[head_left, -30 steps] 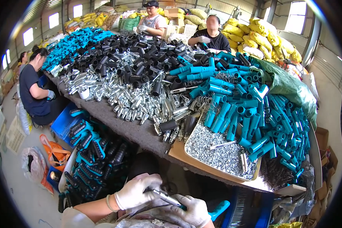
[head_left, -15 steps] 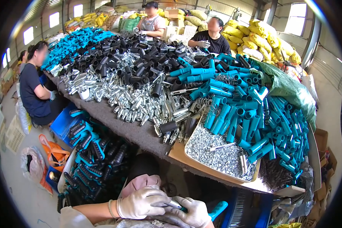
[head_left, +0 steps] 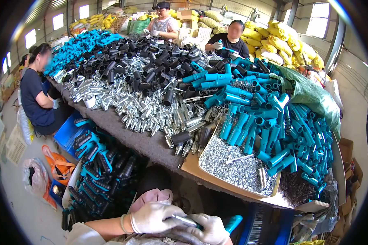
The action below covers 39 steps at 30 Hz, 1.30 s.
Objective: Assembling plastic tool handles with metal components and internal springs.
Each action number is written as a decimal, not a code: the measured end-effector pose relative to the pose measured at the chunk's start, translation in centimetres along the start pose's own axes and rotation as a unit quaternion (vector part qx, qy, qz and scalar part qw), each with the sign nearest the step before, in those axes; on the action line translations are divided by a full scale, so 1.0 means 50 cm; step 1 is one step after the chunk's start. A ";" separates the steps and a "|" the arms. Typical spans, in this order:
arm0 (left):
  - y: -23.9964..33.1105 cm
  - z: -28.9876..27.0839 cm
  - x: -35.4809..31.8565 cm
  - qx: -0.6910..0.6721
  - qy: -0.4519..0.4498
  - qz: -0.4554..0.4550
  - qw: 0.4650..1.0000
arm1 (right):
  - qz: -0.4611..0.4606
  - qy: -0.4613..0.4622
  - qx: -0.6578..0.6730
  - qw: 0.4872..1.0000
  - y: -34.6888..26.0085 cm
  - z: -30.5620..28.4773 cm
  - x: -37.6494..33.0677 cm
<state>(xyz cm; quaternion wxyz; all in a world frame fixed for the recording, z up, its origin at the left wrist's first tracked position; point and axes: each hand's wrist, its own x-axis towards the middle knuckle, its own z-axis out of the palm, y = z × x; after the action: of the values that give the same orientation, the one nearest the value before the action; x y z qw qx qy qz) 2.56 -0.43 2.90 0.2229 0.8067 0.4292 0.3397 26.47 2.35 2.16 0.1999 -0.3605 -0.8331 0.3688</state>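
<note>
Low in the middle, both my hands wear off-white gloves and meet in front of my body. My left hand (head_left: 153, 218) is closed, its fingers pinching a slim silver metal part (head_left: 186, 221). The other end of this part runs to my right hand (head_left: 212, 229). My right hand is wrapped round a teal tubular piece (head_left: 233, 223); its rounded end sticks out past the hand on the right. The palm hides how the silver part and the teal piece meet.
A tray (head_left: 216, 176) of small metal bits stands at the table's near edge, beside heaped teal tubes (head_left: 237, 98). Silver fittings (head_left: 147, 116) and black sleeves (head_left: 159, 65) cover the table. Black-and-teal parts (head_left: 96, 163) fill a container at left. Co-workers sit around.
My left hand has shifted slightly left, showing more of the silver part. The teal end has tilted a little. Across the table, a co-worker now holds up a teal piece.
</note>
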 end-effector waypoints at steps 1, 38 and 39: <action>0.016 0.003 0.001 -0.046 0.038 0.021 0.998 | -0.034 -0.037 0.087 0.995 0.010 -0.009 0.002; -0.163 0.236 -0.002 -0.017 -0.142 -0.209 0.967 | 0.253 0.181 0.565 0.764 0.806 0.360 0.317; -0.172 0.248 -0.005 -0.011 -0.142 -0.220 0.965 | 0.251 0.181 0.552 0.774 0.802 0.357 0.318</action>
<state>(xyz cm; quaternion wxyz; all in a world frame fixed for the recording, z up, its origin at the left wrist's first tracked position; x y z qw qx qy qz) 6.98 3.09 -11.12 0.3594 0.7298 0.5565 0.1690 23.47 24.60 -38.73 0.4123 -0.4444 -0.3150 0.7303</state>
